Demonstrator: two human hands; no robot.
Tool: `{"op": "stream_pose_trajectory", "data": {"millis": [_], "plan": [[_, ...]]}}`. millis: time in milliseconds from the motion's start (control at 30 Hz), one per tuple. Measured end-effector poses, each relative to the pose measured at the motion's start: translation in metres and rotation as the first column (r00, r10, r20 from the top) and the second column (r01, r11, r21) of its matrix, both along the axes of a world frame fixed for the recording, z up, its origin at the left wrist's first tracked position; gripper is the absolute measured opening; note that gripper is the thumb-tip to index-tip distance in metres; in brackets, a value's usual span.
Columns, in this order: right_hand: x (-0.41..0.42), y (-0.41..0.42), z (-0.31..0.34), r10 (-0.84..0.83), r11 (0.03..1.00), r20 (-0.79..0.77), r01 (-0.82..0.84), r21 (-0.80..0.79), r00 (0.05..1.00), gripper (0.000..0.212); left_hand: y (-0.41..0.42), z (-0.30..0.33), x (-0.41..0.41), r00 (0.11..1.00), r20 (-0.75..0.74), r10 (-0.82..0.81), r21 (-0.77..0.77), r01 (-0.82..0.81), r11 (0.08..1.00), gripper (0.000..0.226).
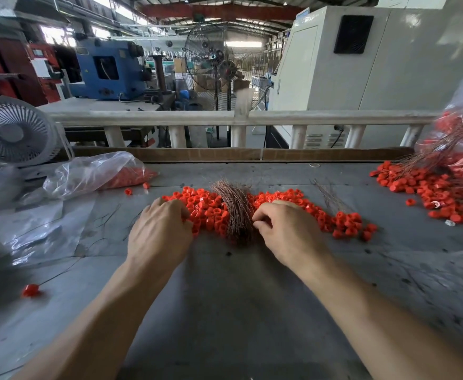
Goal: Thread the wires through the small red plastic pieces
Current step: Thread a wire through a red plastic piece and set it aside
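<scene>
Both hands rest on the grey table at a strip of small red plastic pieces. The left hand lies palm down, its fingertips curled into the pieces; whether it holds one cannot be told. The right hand pinches thumb and forefinger at the near end of a bundle of copper wires lying between the hands across the pieces. Far right of the right hand sits another heap of red pieces with wires.
</scene>
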State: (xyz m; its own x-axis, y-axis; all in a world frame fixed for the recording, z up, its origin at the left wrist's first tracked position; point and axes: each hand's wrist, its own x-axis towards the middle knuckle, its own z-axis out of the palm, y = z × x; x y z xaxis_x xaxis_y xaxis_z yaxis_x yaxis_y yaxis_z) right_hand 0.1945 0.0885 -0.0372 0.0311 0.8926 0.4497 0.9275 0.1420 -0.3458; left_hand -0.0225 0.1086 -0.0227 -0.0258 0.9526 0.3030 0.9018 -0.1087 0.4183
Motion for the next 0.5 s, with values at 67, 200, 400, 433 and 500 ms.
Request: {"op": "stream_pose_trajectory", "data": {"millis": [67,200,400,433,500], "plan": [[-0.001,-0.001,0.0,0.011,0.999,-0.01,-0.01,0.043,1.0,0.006,0.001,-0.001,0.001,0.999,0.037,-0.023,0.012,0.022,1.0,0.013],[-0.003,-0.005,0.007,0.048,0.979,-0.072,-0.032,0.2,0.996,0.004,0.007,-0.004,0.006,0.982,0.169,-0.089,0.031,0.085,0.996,0.018],[-0.008,-0.017,0.022,0.208,0.916,-0.247,-0.099,0.39,0.947,0.007,0.009,-0.007,0.015,0.926,0.331,-0.182,0.001,0.192,0.981,0.025],[-0.009,-0.019,0.025,0.228,0.902,-0.275,-0.096,0.42,0.934,0.007,0.009,-0.007,0.015,0.921,0.337,-0.193,0.009,0.202,0.979,0.026],[-0.009,-0.024,0.028,0.272,0.88,-0.331,-0.094,0.466,0.903,0.007,0.007,-0.005,0.014,0.914,0.342,-0.216,0.043,0.214,0.976,0.026]]}}
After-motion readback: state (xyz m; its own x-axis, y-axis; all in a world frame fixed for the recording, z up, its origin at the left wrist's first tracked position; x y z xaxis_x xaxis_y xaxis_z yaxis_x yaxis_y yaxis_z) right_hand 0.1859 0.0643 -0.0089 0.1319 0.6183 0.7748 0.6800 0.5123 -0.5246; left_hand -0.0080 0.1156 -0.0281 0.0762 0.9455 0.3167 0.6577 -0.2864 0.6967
